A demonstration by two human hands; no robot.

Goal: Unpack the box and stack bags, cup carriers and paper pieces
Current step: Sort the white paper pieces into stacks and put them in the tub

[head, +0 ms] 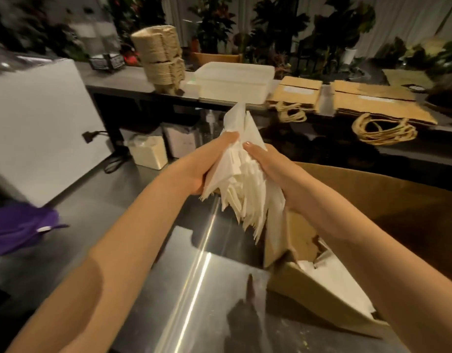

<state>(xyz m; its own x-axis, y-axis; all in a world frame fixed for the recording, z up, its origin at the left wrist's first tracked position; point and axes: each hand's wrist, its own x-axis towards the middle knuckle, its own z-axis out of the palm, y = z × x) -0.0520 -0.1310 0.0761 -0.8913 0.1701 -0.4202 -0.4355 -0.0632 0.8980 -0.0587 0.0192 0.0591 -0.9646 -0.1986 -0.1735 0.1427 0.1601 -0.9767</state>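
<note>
- A thick bundle of thin white paper pieces [248, 189] is at the centre of the frame, held in the air above the shiny steel worktop [169, 276], just left of the open brown cardboard box [372, 189].
- The left hand [204, 171] and right hand [273, 171] clasp it from opposite sides, fingers curled round its upper half.
- The sheets look light, limp and loose. The lower corners fan out unevenly, so single sheets could probably slide free.
- A firm squeeze across the middle, with support under the ragged lower edge, seems the safest hold.
- More loose white paper [329, 276] lies in the box at lower right.
- Stacked tan pulp cup carriers [161, 59] and flat brown paper bags [372, 103] sit across the upper frame.
</note>
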